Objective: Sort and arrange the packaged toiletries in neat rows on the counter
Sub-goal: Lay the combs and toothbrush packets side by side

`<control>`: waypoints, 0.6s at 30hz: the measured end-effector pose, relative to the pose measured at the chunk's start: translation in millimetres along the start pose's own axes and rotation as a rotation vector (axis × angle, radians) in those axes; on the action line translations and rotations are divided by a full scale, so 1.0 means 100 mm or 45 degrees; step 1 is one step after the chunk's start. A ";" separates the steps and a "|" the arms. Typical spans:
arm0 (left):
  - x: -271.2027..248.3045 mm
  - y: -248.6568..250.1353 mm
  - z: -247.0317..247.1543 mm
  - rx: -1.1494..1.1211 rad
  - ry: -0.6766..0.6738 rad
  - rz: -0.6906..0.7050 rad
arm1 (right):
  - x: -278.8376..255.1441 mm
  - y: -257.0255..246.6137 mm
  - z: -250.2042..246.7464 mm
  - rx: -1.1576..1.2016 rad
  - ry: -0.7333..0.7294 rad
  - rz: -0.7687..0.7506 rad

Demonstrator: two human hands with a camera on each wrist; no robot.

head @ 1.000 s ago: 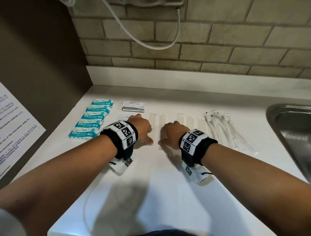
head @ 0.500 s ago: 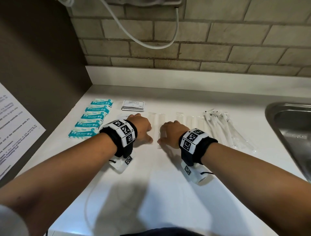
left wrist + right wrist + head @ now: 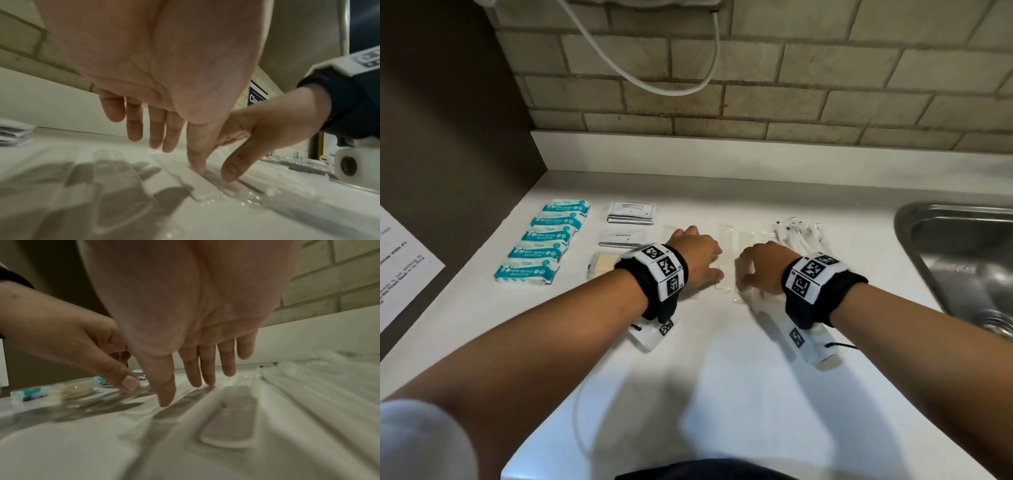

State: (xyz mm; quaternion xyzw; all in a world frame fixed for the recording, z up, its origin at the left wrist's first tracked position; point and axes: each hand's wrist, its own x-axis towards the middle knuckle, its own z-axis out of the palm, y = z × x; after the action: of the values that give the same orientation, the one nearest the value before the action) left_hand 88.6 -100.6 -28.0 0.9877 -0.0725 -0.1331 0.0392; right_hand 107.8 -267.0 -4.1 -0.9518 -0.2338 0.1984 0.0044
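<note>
Flat clear-wrapped packets point(image 3: 727, 236) lie side by side in a row on the white counter point(image 3: 722, 359). My left hand point(image 3: 697, 255) and right hand point(image 3: 762, 265) hover palm down over this row, a few centimetres apart, holding nothing. In the left wrist view the left hand point(image 3: 156, 129) has straight fingers, and its thumb tip touches a clear packet point(image 3: 205, 183). In the right wrist view the right hand point(image 3: 195, 369) also has straight, spread fingers, their tips just at a clear packet point(image 3: 232, 421).
Teal wipe packs point(image 3: 544, 240) form a column at the left. Beside them lie shampoo sachets point(image 3: 631, 212), toothpaste sachets point(image 3: 621, 238) and a yellowish packet point(image 3: 602, 263). Wrapped white toothbrushes point(image 3: 798, 233) lie right of the hands. A steel sink point(image 3: 962, 260) is at far right.
Both hands have slid to the right along the row of clear packets. The toothpaste sachets and yellowish packet, hidden by the left wrist before, now show.
</note>
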 end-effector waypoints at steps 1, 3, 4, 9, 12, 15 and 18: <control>0.02 0.06 0.03 0.062 -0.019 0.023 | -0.01 0.02 0.01 -0.002 -0.005 -0.003; 0.06 0.14 0.10 0.164 -0.026 0.071 | -0.02 0.05 0.04 -0.018 0.002 -0.013; 0.06 0.15 0.12 0.174 -0.015 0.078 | -0.02 0.05 0.06 -0.017 0.006 -0.018; 0.02 0.14 0.16 0.225 0.070 0.061 | 0.01 0.05 0.11 -0.008 0.018 -0.077; -0.03 0.09 0.17 0.233 0.093 0.048 | 0.05 0.05 0.12 -0.006 0.010 -0.119; -0.02 0.03 0.21 0.162 0.104 0.008 | 0.09 0.04 0.13 -0.020 0.008 -0.151; -0.02 0.02 0.22 0.147 0.117 0.001 | 0.14 0.02 0.14 -0.006 0.016 -0.173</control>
State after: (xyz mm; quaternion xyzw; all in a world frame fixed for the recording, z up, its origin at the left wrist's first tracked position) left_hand 80.4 -103.2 -47.9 0.9933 -0.0786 -0.0830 -0.0147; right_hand 114.8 -264.0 -22.7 -0.9350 -0.2981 0.1912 0.0172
